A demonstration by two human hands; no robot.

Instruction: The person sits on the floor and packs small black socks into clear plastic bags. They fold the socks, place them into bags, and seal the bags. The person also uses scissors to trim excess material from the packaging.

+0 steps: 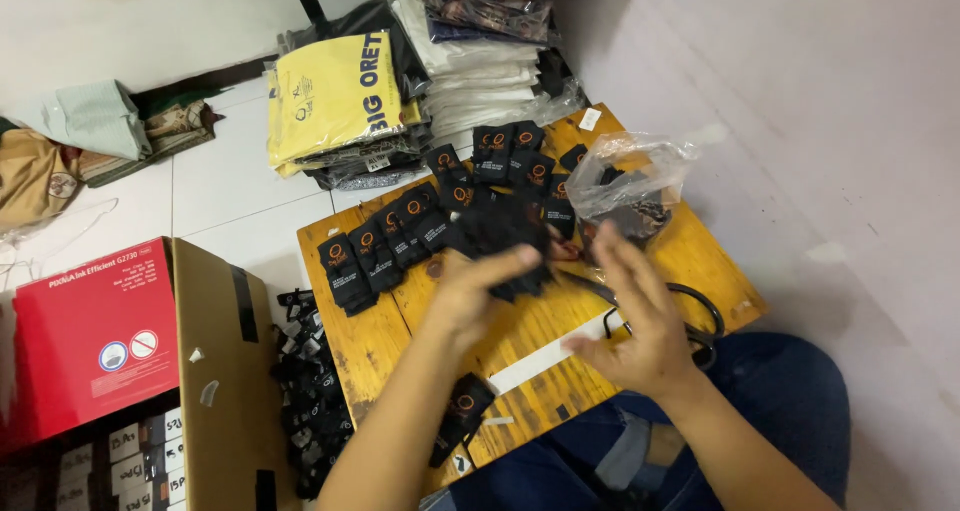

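Left grip (478,289) is closed on a bundle of black tags (505,239), thumb pressed across the front of the stack, held just above the wooden tabletop (380,336). Each tag is a small black card with an orange ring mark near the top and faint pale print beneath; the held bundle looks dark and a bit blurred. Right hand (640,321) hangs beside it with fingers spread wide, palm turned inward, gripping nothing. More of the same tags lie fanned in an overlapping row (385,251) across the far side of the tabletop, and one loose tag (462,411) lies at the near edge. Just beyond the right hand sits a crumpled clear plastic bag (635,176) with dark pieces inside. Off to the side on the floor: a red box (95,331), and a stack of folded clothes (340,101) with a yellow one on top.
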